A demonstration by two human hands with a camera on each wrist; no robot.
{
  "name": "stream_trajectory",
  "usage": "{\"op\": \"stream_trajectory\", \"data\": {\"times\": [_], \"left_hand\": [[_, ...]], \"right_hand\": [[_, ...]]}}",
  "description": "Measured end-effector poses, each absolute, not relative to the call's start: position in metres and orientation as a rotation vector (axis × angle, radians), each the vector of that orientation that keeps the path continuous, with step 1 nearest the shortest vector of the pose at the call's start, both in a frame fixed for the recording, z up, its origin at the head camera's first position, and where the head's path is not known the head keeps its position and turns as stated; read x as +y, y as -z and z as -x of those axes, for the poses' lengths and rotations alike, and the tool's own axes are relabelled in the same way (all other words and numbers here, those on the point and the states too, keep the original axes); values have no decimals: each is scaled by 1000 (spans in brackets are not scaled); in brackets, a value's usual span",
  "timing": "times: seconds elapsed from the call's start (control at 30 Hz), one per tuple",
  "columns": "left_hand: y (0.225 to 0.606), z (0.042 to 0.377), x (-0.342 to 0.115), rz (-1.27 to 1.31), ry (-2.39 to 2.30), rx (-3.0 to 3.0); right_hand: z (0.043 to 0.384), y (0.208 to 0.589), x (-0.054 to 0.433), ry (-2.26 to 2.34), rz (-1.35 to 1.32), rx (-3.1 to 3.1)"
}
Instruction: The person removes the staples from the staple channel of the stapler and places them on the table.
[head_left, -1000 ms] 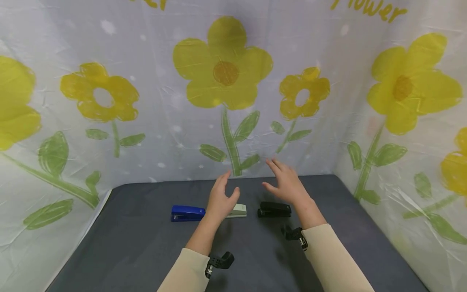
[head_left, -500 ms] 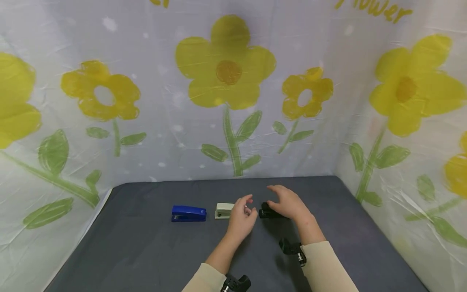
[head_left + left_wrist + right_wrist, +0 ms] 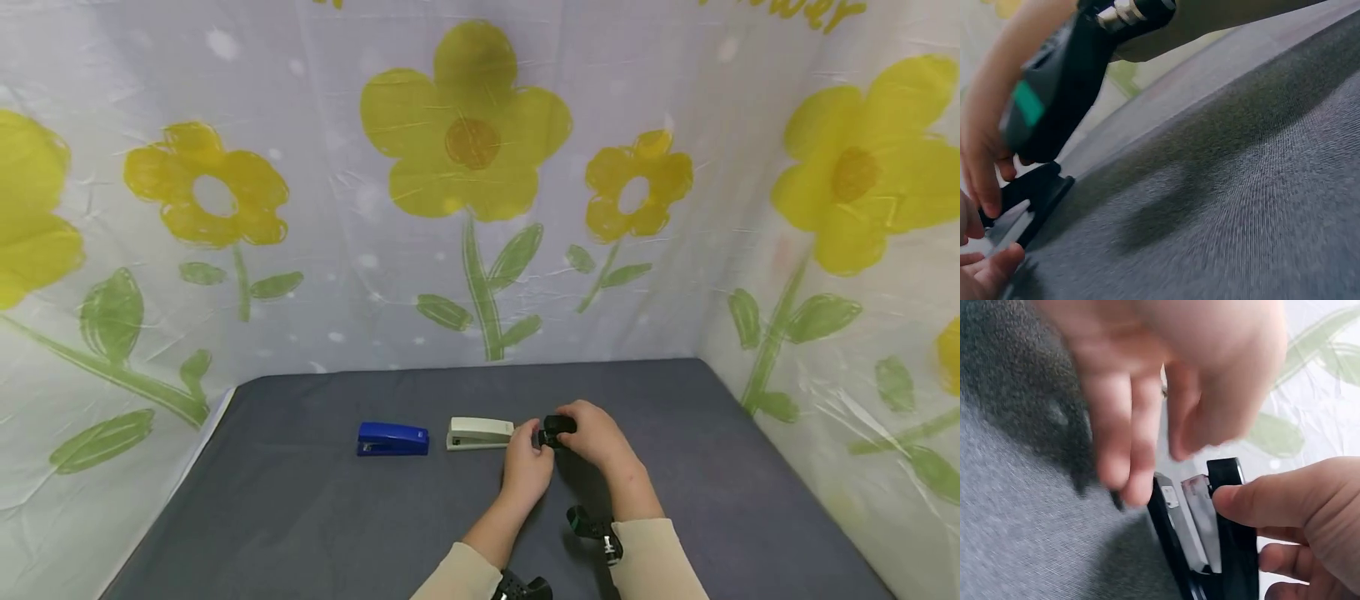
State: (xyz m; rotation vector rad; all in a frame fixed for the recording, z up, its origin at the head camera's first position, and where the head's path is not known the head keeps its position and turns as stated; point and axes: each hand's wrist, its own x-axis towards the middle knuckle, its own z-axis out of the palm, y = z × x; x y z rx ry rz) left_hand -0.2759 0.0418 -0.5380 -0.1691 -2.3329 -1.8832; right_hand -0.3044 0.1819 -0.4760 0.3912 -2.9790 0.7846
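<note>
Both hands are at a black stapler [image 3: 556, 428], right of the other staplers. My right hand [image 3: 600, 437] grips its top arm, the thumb pressed on it in the right wrist view. My left hand [image 3: 527, 468] is at its front end. In the left wrist view the left thumb [image 3: 1002, 261] and fingertips lie on either side of the base's end; in the right wrist view this hand is blurred. The mouth of the stapler [image 3: 1235, 537] gapes, showing its metal magazine [image 3: 1200, 512]. Much of it is hidden by the hands. Whether it touches the table I cannot tell.
A cream stapler [image 3: 480, 432] lies just left of my left hand. Farther left is a blue stapler [image 3: 392, 439]. They rest on a dark grey cloth-covered table [image 3: 337, 525]. A white sheet printed with yellow flowers [image 3: 315, 292] hangs behind and at the sides.
My left hand has moved right, past the cream stapler, to the black stapler's front end. My right hand has come down onto the black stapler and taken hold of it.
</note>
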Motion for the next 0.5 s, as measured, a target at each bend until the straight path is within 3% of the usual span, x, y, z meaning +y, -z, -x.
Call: {"op": "stream_trajectory", "data": {"times": [0.27, 0.5], "left_hand": [[553, 287, 53, 56, 1886, -2279], [555, 291, 57, 61, 1599, -2302]], "right_hand": [[299, 497, 178, -820, -325, -2873], [294, 503, 177, -770, -300, -2820]]}}
